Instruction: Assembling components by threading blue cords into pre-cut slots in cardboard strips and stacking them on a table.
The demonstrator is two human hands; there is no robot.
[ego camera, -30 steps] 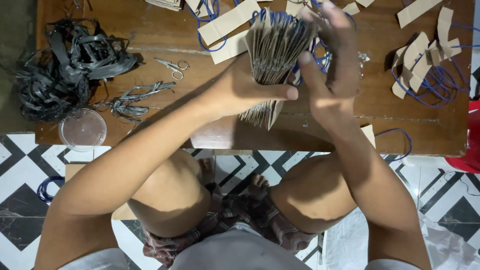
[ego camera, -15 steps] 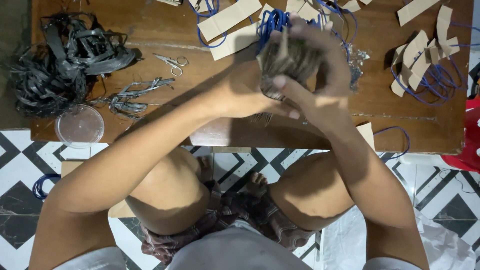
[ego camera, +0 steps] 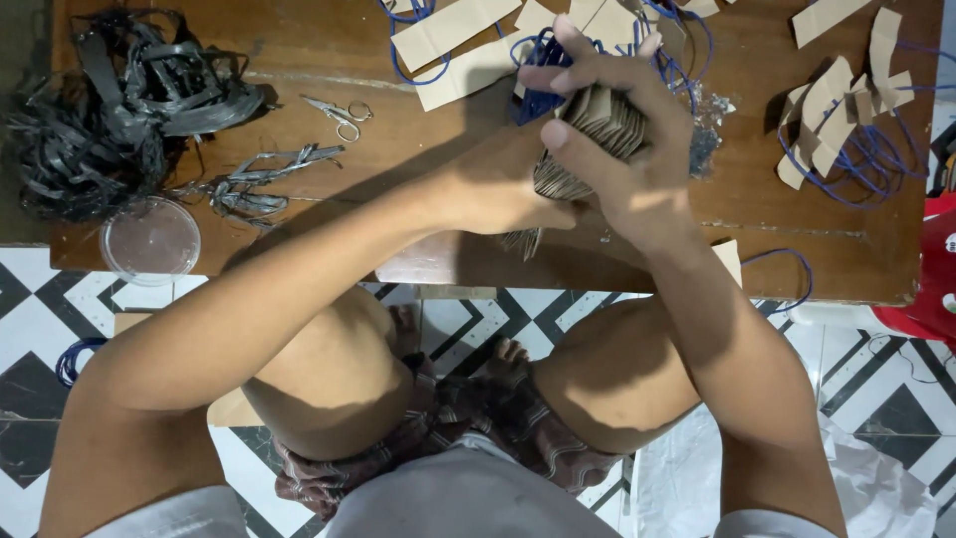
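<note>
Closest to me are the person's bare knees, tucked up against the near edge of the bench [ego camera: 299, 75], with black-and-white tiled floor [ego camera: 478, 319] underneath. Just past that edge both hands are wrapped around one thick stack of brown cardboard strips [ego camera: 588, 134], held up over the middle of the bench. The left hand [ego camera: 498, 189] has its grip clamped on the lower end, and a few strip ends poke out below it. The right hand [ego camera: 622, 130] is closed over the top, fingers folded right across the stack.

At the near left corner there's a clear round plastic lid [ego camera: 151, 239], then some grey scraps [ego camera: 249, 184], small scissors [ego camera: 339, 115] and a big tangle of black strapping [ego camera: 110, 110] towards the far left. Loose cardboard pieces with blue cord [ego camera: 846, 130] sit at the far right.
</note>
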